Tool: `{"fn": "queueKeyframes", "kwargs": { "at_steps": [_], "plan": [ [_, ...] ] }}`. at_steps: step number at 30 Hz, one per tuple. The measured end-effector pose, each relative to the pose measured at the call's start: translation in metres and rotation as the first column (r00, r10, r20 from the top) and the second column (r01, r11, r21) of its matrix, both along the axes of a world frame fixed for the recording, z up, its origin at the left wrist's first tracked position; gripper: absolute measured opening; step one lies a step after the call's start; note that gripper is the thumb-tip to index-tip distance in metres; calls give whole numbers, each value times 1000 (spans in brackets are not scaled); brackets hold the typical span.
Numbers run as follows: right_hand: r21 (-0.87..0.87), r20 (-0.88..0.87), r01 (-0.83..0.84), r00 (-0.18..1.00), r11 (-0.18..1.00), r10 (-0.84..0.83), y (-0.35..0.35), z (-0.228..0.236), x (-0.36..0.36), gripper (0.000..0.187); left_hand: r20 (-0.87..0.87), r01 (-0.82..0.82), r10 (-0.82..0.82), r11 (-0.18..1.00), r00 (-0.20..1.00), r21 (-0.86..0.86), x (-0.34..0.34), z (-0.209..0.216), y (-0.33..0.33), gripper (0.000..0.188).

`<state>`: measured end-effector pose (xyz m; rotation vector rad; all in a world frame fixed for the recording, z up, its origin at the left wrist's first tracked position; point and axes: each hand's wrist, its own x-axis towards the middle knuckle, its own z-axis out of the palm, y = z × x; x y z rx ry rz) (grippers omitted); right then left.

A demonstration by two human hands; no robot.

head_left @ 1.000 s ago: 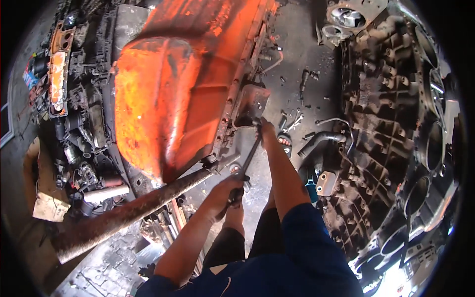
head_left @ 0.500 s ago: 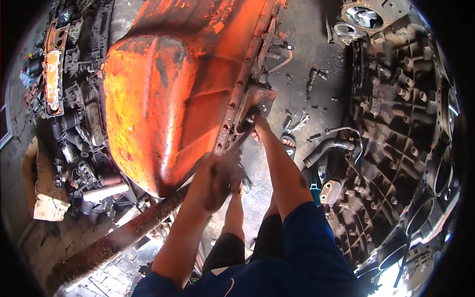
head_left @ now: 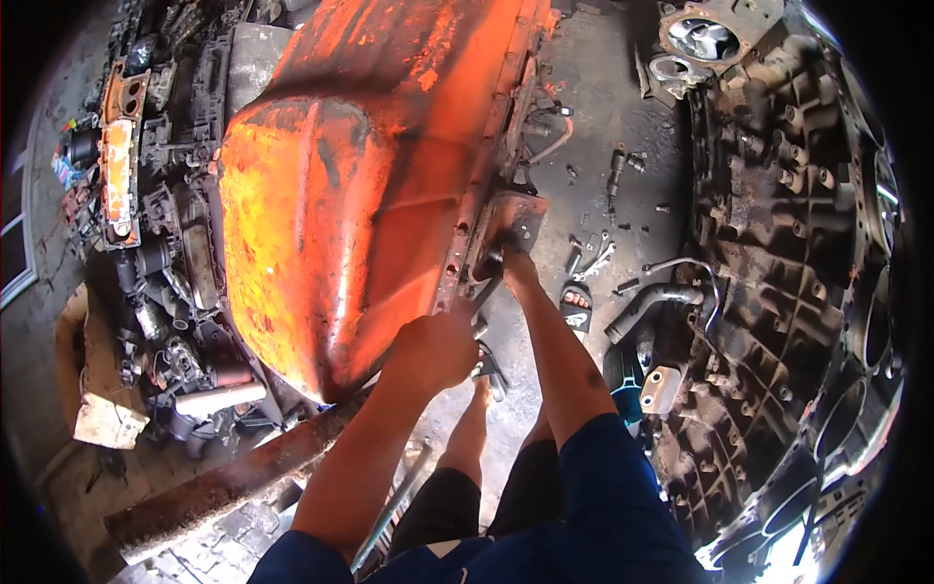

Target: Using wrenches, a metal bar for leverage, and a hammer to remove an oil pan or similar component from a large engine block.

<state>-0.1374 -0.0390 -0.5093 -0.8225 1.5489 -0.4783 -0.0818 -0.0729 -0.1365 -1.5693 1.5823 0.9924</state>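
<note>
A dark, long-handled wrench [head_left: 486, 293] runs slantwise between my hands along the edge of the orange metal part. My left hand [head_left: 438, 352] is closed in a fist round its lower part. At the upper end, my right hand [head_left: 519, 271] closes on the wrench head, with its fingers partly hidden. That end sits against a rusty bracket plate [head_left: 521, 214] fixed to the rim of the large orange casing [head_left: 292, 224]. What the wrench head engages is hidden by my fingers and shadow. A grey rod [head_left: 394, 506] shows beside my left forearm; whether it belongs to the wrench, I cannot tell.
A large dirty engine block [head_left: 769, 263] stands on the right. Near my sandalled foot lie spanners [head_left: 595, 255], a curved black pipe [head_left: 654, 308] and loose bolts. Used engine parts [head_left: 161, 263] crowd the left side, with a rusty beam [head_left: 224, 477] below the casing.
My left hand, blurred and lower before, has risen and now shows clearly as a fist on the wrench. The right hand stays at the bracket. The view has shifted slightly.
</note>
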Motion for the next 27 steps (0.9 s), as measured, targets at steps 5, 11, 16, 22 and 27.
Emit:
{"fn": "queueKeyframes", "kwargs": {
  "at_steps": [5, 11, 16, 22, 27],
  "plan": [
    [199, 159, 38, 985, 979, -71, -3, 51, 8, 52, 41, 69, -65, 993, 997, -95, 10, 4, 22, 53],
    [424, 156, 491, 788, 761, -595, 40, 179, 22, 49, 45, 66, -61, 991, 997, -119, 12, -17, 32, 40],
    [212, 760, 445, 485, 870, -433, 63, 198, 26, 27, 1, 216, -220, 960, 976, -179, 8, -22, 28, 34],
    [-125, 236, 591, 798, 797, -555, 54, 245, 29, 30, 57, 27, -12, 959, 998, -281, -24, 24, 17, 49],
    [-697, 250, 201, 968, 689, -30, 64, 278, -5, 34, -136, 41, -334, 473, 933, -880, -19, 45, 69, 43]
  ]
}}
